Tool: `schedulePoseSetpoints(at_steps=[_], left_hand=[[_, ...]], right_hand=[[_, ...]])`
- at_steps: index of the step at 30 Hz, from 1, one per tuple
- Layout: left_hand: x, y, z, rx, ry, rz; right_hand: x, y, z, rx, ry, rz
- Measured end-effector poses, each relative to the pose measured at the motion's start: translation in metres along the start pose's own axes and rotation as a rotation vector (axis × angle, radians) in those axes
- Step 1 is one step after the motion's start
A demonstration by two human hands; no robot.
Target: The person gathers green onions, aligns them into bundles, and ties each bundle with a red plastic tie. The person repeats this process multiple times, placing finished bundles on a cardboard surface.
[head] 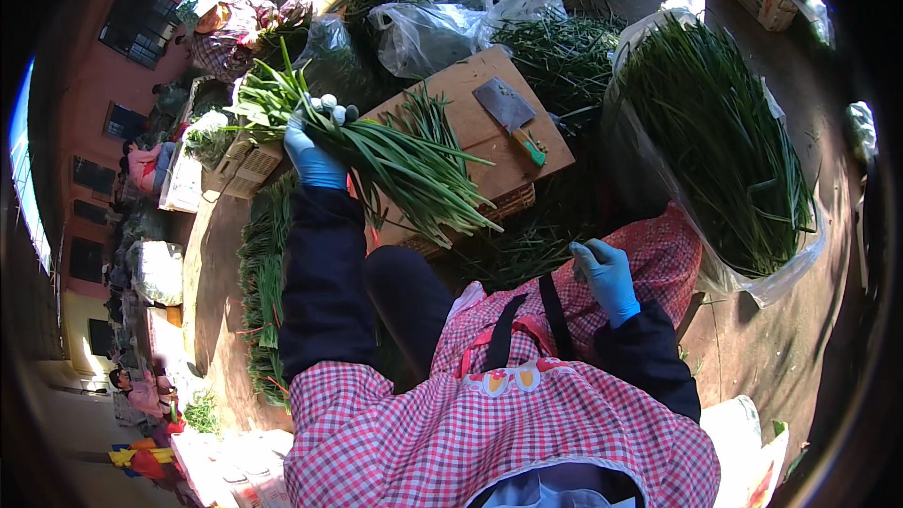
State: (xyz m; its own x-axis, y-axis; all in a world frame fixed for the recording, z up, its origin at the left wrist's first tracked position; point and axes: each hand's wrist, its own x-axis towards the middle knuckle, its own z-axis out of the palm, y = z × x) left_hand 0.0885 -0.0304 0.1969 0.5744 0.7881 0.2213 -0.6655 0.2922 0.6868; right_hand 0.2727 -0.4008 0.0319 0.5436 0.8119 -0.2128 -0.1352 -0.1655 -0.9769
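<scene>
My left hand (317,141), in a blue glove with pale fingertips, is closed around a thick bunch of long flat green leaves (416,162), which look like garlic chives. The bunch lies slanted over the left part of a wooden board (469,123), above some shorter greens (430,120) on that board. A cleaver (505,104) with a wood and green handle rests on the board's right side. In a blue glove too, my right hand (604,275) is held above my checked apron, its fingers curled. Whether anything is between those fingers cannot be told.
At the right stands a clear plastic bag full of long greens (712,141). Loose greens (564,56) and plastic bags (437,32) lie beyond the board. Tied bundles (264,282) are lined up on the floor at left, near a plastic crate (243,166). A co-worker (229,39) is at upper left.
</scene>
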Motion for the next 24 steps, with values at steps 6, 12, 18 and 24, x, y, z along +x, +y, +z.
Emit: schedulePoseSetpoints(at_steps=[6, 12, 18, 24], left_hand=[[0.029, -0.045, 0.081, 0.495, 0.235, -0.018], [0.017, -0.079, 0.135, 0.723, 0.161, -0.051], [0.002, -0.126, 0.162, 0.635, 0.149, -0.285], [0.014, -0.136, 0.153, 0.673, -0.131, -0.414]], right_hand=[[0.053, -0.074, 0.03, 0.009, -0.09, -0.577], [0.099, -0.091, 0.07, 0.138, -0.234, -0.57], [0.117, -0.106, 0.084, 0.379, -0.319, -0.452], [0.122, -0.098, 0.082, 0.761, -0.33, -0.236]])
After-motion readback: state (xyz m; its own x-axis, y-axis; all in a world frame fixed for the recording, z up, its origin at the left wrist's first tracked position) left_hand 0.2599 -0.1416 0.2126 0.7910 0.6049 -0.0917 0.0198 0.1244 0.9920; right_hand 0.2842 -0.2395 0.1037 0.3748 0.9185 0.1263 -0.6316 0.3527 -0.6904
